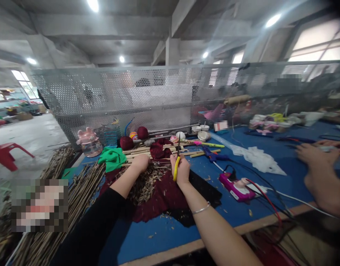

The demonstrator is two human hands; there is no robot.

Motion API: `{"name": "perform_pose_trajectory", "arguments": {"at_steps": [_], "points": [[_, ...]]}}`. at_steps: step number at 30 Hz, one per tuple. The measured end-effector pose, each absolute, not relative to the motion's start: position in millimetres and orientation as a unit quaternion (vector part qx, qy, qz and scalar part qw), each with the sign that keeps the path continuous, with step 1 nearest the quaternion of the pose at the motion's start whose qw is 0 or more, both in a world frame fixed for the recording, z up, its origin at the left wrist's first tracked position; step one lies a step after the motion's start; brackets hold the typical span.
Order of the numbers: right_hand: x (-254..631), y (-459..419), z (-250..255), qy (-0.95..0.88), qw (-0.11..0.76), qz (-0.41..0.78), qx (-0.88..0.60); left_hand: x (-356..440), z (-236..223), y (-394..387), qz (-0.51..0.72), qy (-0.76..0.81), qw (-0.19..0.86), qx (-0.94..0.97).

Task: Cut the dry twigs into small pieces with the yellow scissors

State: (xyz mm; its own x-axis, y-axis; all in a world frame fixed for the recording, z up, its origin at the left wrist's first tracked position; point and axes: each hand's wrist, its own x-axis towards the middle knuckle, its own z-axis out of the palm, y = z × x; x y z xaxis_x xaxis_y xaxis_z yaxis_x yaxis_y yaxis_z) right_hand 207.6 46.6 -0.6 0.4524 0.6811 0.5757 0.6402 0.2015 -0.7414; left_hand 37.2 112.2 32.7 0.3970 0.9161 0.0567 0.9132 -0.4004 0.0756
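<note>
My right hand (182, 170) is closed round scissors (176, 168) with yellow handles, their dark blades pointing up. To its left, my left hand (140, 163) is closed over a heap of dry leaf bits (143, 184). What its fingers hold, if anything, is hidden. The heap lies on a dark red cloth (170, 197), with black cloth (206, 188) under its right side. Just beyond my hands are pale sticks (135, 150) and a dark red yarn piece (156, 150). A green cloth (112, 159) lies left of my left hand.
Bundled dry stalks (75, 195) fill the left side. A pink-topped jar (90, 144) stands at the back left. On the right are a blue glue gun (214, 154), a purple power strip (236, 187) with cables, and white plastic (258, 159). Another person's hands (318, 159) work at far right.
</note>
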Motion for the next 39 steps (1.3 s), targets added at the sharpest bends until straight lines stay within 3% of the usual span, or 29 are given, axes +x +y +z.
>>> {"name": "perform_pose_trajectory", "arguments": {"at_steps": [7, 9, 11, 13, 17, 21, 26, 29, 31, 35, 39], "points": [[200, 46, 1, -0.555, 0.582, 0.057, -0.591, 16, 51, 77, 0.130, 0.590, -0.020, 0.797], [197, 46, 0, -0.566, 0.586, 0.077, -0.575, 10, 48, 54, 0.217, 0.602, -0.002, 0.768], [192, 44, -1, -0.569, 0.590, 0.113, -0.562, 9, 39, 29, 0.344, 0.599, 0.080, 0.719], [185, 41, -3, -0.565, 0.595, 0.183, -0.541, 12, 28, 9, 0.430, 0.552, 0.236, 0.674], [169, 32, -7, -0.568, 0.590, 0.295, -0.492, 22, 16, -1, 0.467, 0.482, 0.548, 0.499], [160, 27, -12, -0.610, 0.565, 0.246, -0.498, 21, 26, 12, 0.541, 0.413, 0.634, 0.366], [163, 29, -14, -0.630, 0.524, 0.164, -0.550, 13, 26, 16, 0.561, 0.296, 0.698, 0.331], [176, 34, -9, -0.580, 0.457, 0.089, -0.669, 9, 20, 10, 0.553, 0.296, 0.704, 0.334], [190, 38, -4, -0.558, 0.354, 0.038, -0.750, 6, 19, 8, 0.554, 0.319, 0.691, 0.337], [214, 42, 5, -0.626, 0.154, 0.025, -0.764, 6, 18, 6, 0.557, 0.336, 0.667, 0.362], [210, 38, 25, -0.659, 0.111, 0.033, -0.743, 11, 14, 7, 0.570, 0.317, 0.668, 0.359]]}}
